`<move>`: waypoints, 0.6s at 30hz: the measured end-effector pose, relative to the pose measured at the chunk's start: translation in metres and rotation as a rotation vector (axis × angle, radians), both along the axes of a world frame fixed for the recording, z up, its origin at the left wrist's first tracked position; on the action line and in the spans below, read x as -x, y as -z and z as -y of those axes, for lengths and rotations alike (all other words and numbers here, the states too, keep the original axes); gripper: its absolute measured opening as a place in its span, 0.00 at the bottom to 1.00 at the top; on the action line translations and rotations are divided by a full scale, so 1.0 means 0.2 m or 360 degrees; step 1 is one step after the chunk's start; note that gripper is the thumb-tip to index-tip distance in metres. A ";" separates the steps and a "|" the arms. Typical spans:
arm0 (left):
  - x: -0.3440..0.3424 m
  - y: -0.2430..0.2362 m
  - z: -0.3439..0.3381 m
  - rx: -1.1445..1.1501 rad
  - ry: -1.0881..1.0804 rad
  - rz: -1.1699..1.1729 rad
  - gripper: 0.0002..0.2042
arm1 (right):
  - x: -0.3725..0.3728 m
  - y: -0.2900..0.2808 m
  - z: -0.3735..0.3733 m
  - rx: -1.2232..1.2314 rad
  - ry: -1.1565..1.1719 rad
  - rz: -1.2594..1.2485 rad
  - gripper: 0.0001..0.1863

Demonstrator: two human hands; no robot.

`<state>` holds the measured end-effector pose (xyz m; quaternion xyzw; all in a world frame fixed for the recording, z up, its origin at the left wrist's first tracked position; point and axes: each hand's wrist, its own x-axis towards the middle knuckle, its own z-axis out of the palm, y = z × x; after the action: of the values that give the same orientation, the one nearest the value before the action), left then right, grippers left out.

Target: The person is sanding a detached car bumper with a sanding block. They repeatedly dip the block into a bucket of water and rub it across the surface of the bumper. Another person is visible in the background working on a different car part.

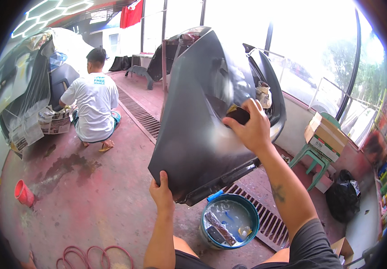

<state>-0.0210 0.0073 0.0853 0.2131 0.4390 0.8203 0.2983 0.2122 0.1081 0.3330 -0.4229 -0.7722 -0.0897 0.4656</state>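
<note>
A large dark grey car body panel stands before me, with a pale sheen on its lower right. My left hand grips its lower left corner, thumb on the front face. My right hand is closed on a small black pad with a bit of yellow at its top, against the upper right of the panel's face. Below sits a blue bucket of cloudy water with a long flat object and small bits inside.
A co-worker squats at a masked car body on the left. Also around are a red bucket, coiled hose, floor grates, more panels, a box on a green chair, and a black bag.
</note>
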 end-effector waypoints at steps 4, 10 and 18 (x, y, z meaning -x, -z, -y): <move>0.04 -0.06 0.01 -0.0025 -0.0062 0.0027 0.24 | 0.03 -0.15 0.02 0.0058 -0.0053 0.0201 0.33; 0.08 -0.02 0.05 0.0071 -0.0035 -0.0066 0.27 | -0.13 0.20 0.10 -0.0195 -0.0304 -0.0144 0.21; 0.03 0.00 0.02 0.0105 -0.0008 -0.0073 0.25 | -0.87 1.95 0.46 0.0696 -0.0153 0.0938 0.10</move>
<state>-0.0263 0.0032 0.0847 0.2208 0.4731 0.8010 0.2929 0.3858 0.0159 -0.0579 -0.4317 -0.8930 -0.0184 0.1257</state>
